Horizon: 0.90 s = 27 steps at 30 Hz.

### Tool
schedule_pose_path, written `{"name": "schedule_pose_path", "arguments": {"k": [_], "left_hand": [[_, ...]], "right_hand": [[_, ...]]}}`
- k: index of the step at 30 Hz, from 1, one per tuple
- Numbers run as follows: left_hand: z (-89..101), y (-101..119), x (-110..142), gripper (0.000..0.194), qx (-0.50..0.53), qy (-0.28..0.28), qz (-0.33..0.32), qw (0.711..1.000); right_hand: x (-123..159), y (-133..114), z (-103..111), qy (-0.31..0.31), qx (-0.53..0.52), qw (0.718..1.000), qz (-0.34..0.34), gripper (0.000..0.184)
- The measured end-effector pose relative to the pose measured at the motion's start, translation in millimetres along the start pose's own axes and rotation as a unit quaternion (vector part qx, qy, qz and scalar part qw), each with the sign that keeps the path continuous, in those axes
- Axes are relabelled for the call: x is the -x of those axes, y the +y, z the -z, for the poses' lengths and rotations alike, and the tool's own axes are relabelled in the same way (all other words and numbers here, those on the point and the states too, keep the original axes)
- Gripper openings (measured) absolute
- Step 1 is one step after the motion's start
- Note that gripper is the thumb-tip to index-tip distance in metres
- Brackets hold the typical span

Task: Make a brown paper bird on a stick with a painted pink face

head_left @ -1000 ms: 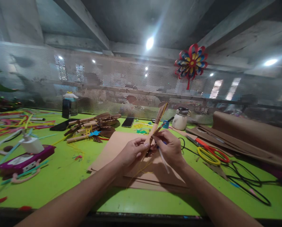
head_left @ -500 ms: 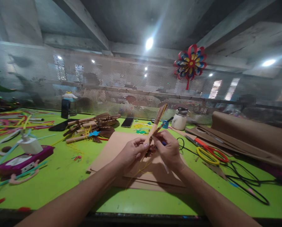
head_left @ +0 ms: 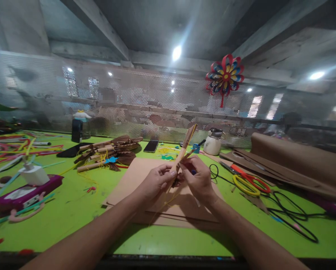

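A single camera worn on the person's head is looking out from just above the table's near edge, facing forward across the table [head_left: 69, 215] toward its far edge. It is sitting close to the work: the two forearms [head_left: 106, 227] are reaching in over the near edge, and the left hand [head_left: 156, 180] and right hand [head_left: 198, 177] are showing near mid-view, well short of the far edge. The wide view is also taking in the perforated screen [head_left: 156, 99] beyond the far edge and the ceiling [head_left: 162, 22] above.
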State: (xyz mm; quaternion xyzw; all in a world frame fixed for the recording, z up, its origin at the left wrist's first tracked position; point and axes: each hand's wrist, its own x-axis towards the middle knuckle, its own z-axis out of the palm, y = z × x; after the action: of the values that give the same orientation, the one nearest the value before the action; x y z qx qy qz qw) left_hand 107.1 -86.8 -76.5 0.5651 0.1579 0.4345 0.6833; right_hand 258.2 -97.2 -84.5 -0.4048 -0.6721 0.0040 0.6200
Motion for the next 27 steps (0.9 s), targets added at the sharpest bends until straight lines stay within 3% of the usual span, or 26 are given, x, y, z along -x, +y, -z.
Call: {"name": "schedule_pose_path", "arguments": {"k": [7, 27], "left_hand": [[1.2, -1.3, 0.8, 0.018, 0.007, -0.006, -0.003, 1.000], [1.9, -3.1, 0.4, 0.022, -0.003, 0.016, 0.016, 1.000]], "right_hand": [[-1.7, -0.4, 1.2, -0.013, -0.020, 0.999, -0.022, 0.008], [-7.5, 0.3, 7.0, -0.042, 0.025, 0.999, 0.024, 0.011]]}}
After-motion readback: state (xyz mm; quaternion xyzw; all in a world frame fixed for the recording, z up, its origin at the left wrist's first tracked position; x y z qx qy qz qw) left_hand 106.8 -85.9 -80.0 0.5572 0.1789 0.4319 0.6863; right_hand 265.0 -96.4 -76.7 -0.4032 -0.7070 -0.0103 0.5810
